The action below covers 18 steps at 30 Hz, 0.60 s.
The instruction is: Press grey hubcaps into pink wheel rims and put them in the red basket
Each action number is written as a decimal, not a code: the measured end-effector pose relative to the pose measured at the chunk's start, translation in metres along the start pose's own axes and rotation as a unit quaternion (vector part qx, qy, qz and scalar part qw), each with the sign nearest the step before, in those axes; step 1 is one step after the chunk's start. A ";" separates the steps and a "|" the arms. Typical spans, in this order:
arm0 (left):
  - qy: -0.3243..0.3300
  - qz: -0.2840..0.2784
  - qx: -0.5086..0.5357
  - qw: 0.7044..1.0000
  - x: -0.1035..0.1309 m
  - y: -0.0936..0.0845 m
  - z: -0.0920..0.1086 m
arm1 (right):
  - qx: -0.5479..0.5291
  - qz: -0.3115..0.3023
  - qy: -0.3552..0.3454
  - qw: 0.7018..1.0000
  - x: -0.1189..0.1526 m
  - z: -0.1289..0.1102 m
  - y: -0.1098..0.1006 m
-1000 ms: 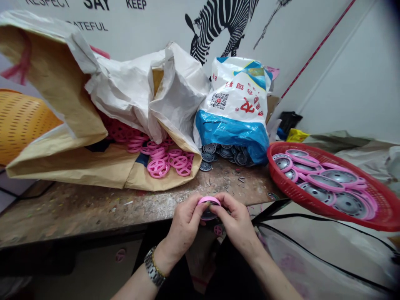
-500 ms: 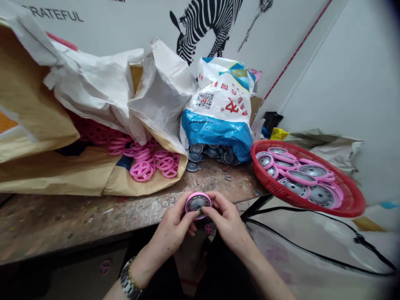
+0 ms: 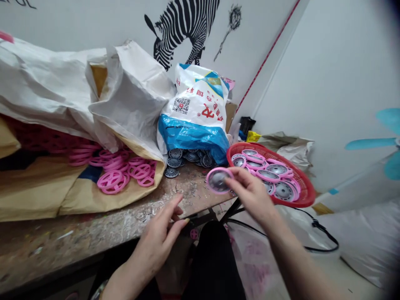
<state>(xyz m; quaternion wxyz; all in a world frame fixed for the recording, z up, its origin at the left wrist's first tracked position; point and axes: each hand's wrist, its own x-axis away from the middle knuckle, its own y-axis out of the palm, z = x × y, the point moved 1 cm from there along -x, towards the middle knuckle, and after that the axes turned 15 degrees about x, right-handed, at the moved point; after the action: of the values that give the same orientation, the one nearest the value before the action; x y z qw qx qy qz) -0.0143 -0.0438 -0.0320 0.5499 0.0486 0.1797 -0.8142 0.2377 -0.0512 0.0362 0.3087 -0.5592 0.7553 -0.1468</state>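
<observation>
One worn bench (image 3: 90,229) adjoined a red basket (image 3: 305,183) of grey-and-pink discs (image 3: 285,191), whose left rim lay nearer the right hand (image 3: 253,193) than the empty, loosely spread left hand (image 3: 156,235), the former pinching a pink-rimmed disc (image 3: 216,181) by its right edge, face visible.

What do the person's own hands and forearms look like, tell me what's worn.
No gloves or sleeves show. The left hand has a silver band at its wrist, partly out of view; the right hand and wrist look bare.
</observation>
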 end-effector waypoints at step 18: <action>0.117 0.076 -0.476 0.868 -0.041 -0.113 -0.034 | 0.448 0.099 -0.007 0.888 -0.075 0.034 -0.054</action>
<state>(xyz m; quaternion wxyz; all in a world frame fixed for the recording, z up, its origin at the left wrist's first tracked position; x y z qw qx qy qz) -0.1053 0.0408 -0.0255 0.5417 -0.1109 0.6042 -0.5737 0.3134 0.0056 0.0633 0.5446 -0.2842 0.6586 -0.4347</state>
